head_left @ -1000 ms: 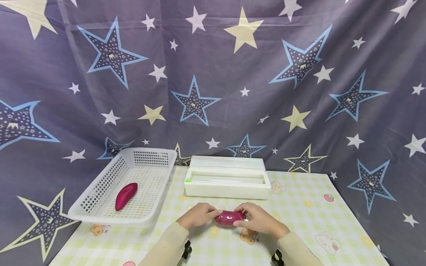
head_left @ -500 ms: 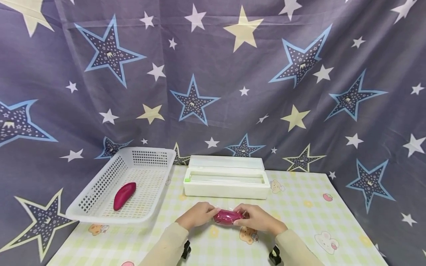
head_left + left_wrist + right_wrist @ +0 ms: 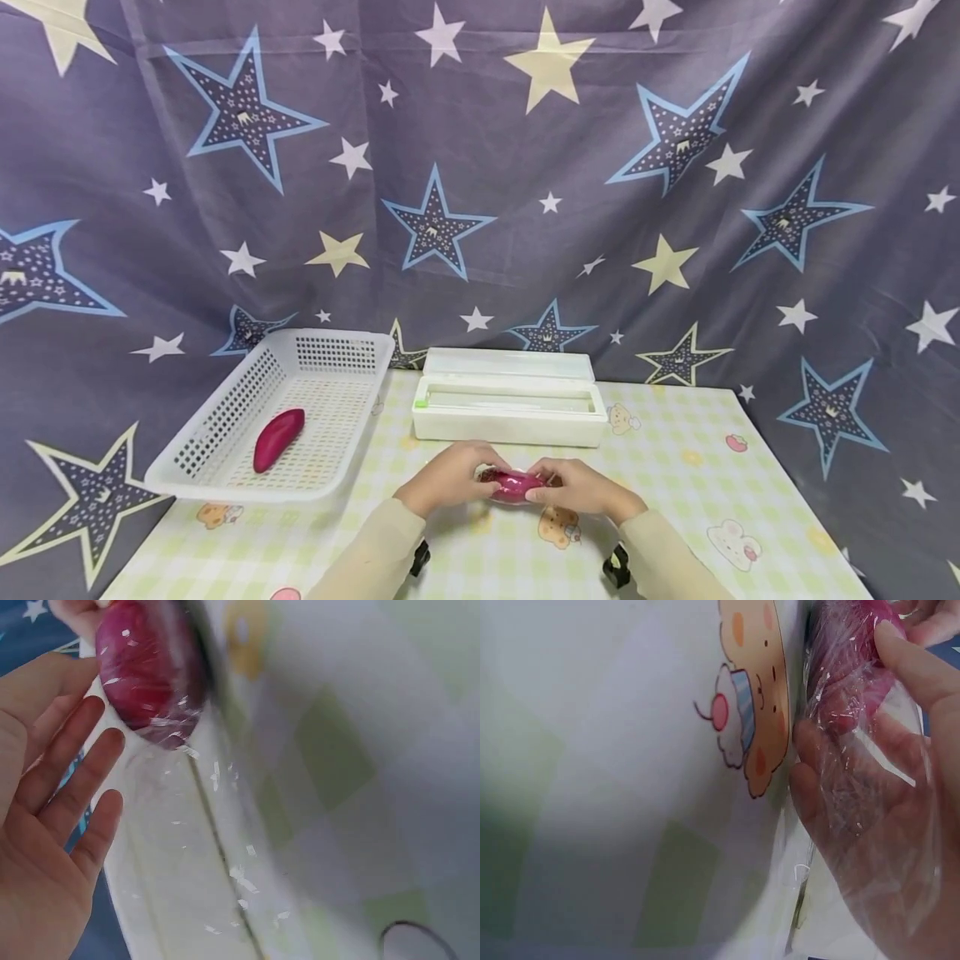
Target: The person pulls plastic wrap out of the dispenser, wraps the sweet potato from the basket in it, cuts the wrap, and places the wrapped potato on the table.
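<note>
A purple-red sweet potato, wrapped in clear cling film, lies across the front middle of the table between both hands. My right hand grips its right end, thumb on the near side and fingers behind; loose film drapes across that palm. My left hand arches over the left end. In the left wrist view its fingers are spread and relaxed, with the thumb side right at the sweet potato. A loose tail of film hangs from that end.
A white open-lidded cling film box stands just behind the hands. At left, a white perforated basket holds a second, unwrapped sweet potato. A checked cloth covers the table, and a starry curtain rises behind it.
My left hand has let go of the film at the left end and moved up and right over the sweet potato. The right hand keeps its grip with little movement.
</note>
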Demonstrator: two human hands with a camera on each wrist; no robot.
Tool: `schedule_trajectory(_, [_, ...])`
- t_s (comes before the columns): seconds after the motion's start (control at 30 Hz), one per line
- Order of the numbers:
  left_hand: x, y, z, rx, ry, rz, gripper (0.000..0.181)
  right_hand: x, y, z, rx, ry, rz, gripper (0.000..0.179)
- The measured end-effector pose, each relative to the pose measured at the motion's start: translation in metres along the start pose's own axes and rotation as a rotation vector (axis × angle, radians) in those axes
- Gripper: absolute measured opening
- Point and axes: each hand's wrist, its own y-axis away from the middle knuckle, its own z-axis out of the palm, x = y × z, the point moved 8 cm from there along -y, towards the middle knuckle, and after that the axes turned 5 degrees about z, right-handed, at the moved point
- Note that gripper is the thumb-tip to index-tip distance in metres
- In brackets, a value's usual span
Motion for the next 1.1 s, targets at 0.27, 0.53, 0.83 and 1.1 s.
schedule_trajectory(0.27, [-0.007, 0.002, 0.011, 0.013, 0.023, 0.006, 0.034, 0.003, -0.001, -0.003, 0.029, 0.029, 0.010, 0.030])
schedule_trajectory(0.53, [-0.010, -0.002, 0.012, -0.001, 0.028, 0.000, 0.047, 0.005, -0.002, -0.008, 0.049, 0.055, 0.032, 0.035])
schedule_trajectory(0.83, [-0.019, -0.007, 0.022, -0.054, 0.043, -0.054, 0.055, 0.009, 0.004, -0.012, 0.065, 0.066, 0.067, 0.034])
schedule_trajectory(1.1, [-0.022, -0.012, 0.020, -0.142, 0.069, -0.087, 0.054, -0.001, 0.006, -0.022, 0.220, 0.171, -0.029, 0.039])
